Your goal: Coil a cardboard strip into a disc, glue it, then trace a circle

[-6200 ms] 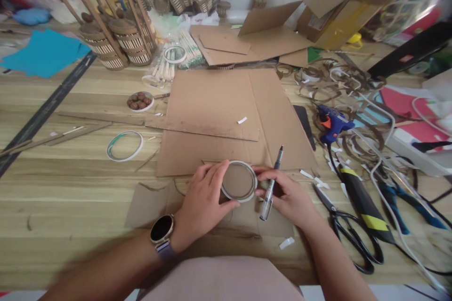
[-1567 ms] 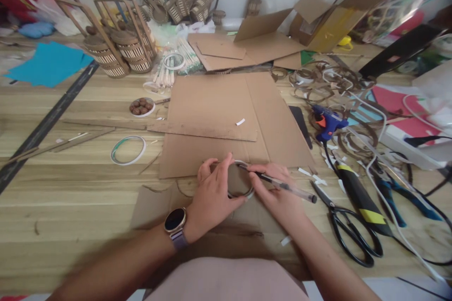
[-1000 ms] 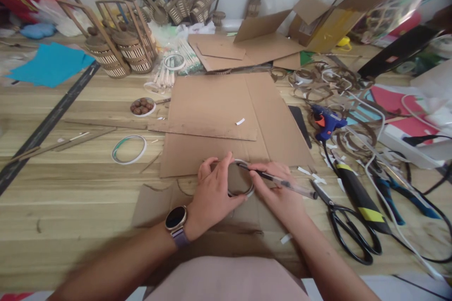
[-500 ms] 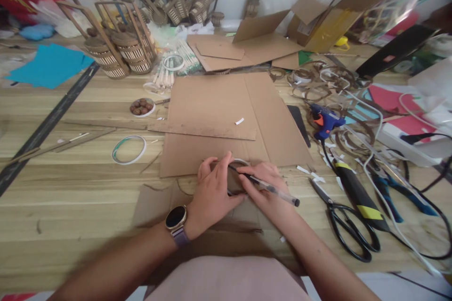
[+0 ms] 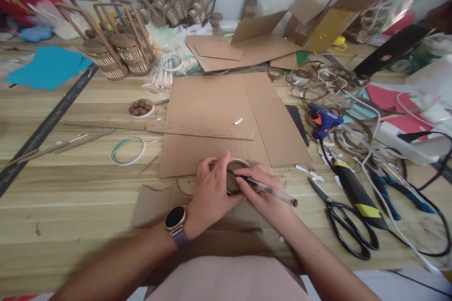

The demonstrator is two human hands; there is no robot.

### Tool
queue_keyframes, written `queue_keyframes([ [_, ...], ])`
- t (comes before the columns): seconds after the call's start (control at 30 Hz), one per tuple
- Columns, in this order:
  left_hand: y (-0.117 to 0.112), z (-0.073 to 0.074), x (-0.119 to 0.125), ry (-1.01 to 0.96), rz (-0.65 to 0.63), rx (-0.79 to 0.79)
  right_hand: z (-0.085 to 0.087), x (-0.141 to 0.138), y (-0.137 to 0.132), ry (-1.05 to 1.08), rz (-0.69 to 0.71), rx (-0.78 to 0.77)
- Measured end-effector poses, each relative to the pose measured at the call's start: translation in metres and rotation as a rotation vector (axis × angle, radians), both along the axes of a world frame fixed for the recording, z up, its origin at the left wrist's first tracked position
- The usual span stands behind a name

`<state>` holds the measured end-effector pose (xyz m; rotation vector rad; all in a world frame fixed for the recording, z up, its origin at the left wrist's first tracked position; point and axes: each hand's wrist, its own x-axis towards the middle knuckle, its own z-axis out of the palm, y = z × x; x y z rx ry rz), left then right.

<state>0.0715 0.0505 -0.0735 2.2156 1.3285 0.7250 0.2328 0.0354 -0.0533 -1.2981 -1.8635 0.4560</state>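
My right hand [image 5: 267, 191] is closed around a pen [image 5: 278, 194] with a clear barrel and dark end cap. Its tip points inward, at the inside edge of a white-rimmed ring [image 5: 241, 162]. That ring lies on a piece of brown cardboard [image 5: 155, 207] close to my body. My left hand [image 5: 213, 183] grips the ring from the left, fingers arched over its far side and thumb at its near side. Much of the ring is hidden by both hands. A larger cardboard sheet [image 5: 208, 99] lies just beyond, with a narrow cardboard strip [image 5: 201, 131] across it.
Scissors [image 5: 348, 225], a yellow-and-black tool [image 5: 358, 197], pliers [image 5: 391, 188] and a blue glue gun [image 5: 324, 121] lie at right among cords. Another ring [image 5: 128, 150] and a dish of brown nuts [image 5: 141, 108] sit left. Small lidded baskets [image 5: 111, 59] stand behind.
The view has shifted very slightly. Both hands, the pen and the ring keep nearly the same positions, with only a tiny movement of the pen.
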Motion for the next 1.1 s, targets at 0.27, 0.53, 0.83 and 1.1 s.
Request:
queue_keyframes([
  [0.27, 0.0, 0.0, 0.0, -0.005, 0.001, 0.01, 0.005, 0.003, -0.002, 0.037, 0.022, -0.109],
  [0.53, 0.0, 0.001, 0.0, -0.005, -0.005, -0.007, 0.003, 0.001, -0.003, 0.053, 0.03, -0.099],
  [0.83, 0.0, 0.002, 0.0, 0.006, -0.011, -0.004, 0.007, 0.008, 0.003, 0.036, 0.009, -0.183],
  [1.1, 0.0, 0.001, -0.001, 0.004, -0.015, 0.011, 0.015, 0.009, 0.004, -0.003, 0.072, -0.227],
])
